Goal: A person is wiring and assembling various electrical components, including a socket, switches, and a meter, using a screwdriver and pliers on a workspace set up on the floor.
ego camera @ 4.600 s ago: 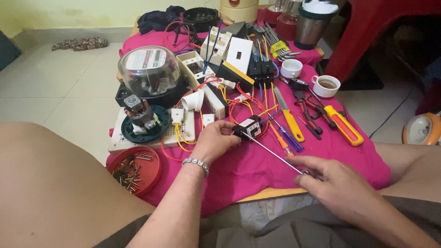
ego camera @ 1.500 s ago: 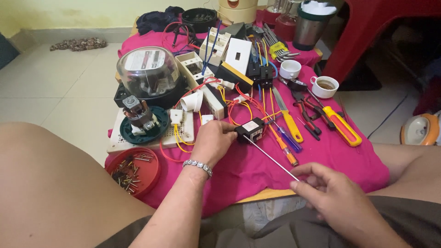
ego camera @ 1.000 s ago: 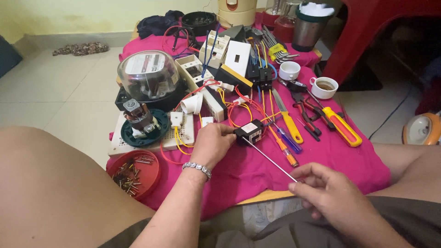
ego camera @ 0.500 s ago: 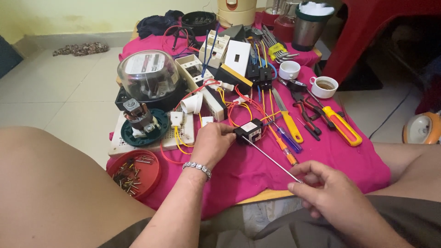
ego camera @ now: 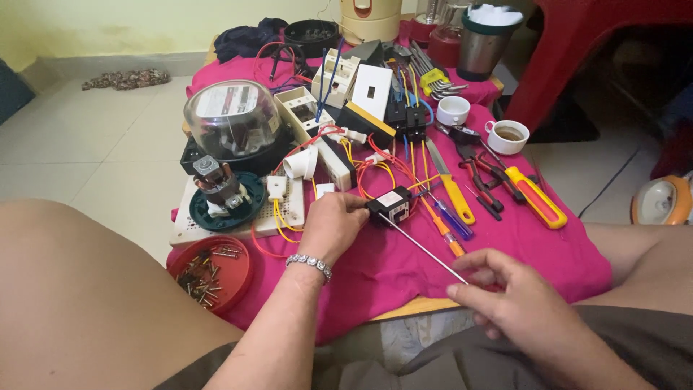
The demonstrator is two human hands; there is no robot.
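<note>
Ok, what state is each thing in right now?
Left hand: gripping the small black component.
Right hand: holding the screwdriver, tip at the component.
Coffee cup: upright, partly full.
White cup: upright.
Red dish: holds screws.

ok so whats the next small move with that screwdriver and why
Probably keep turning the screwdriver: its tip sits against the small black component that the left hand steadies on the pink cloth, while the right hand pinches its handle end.
</note>
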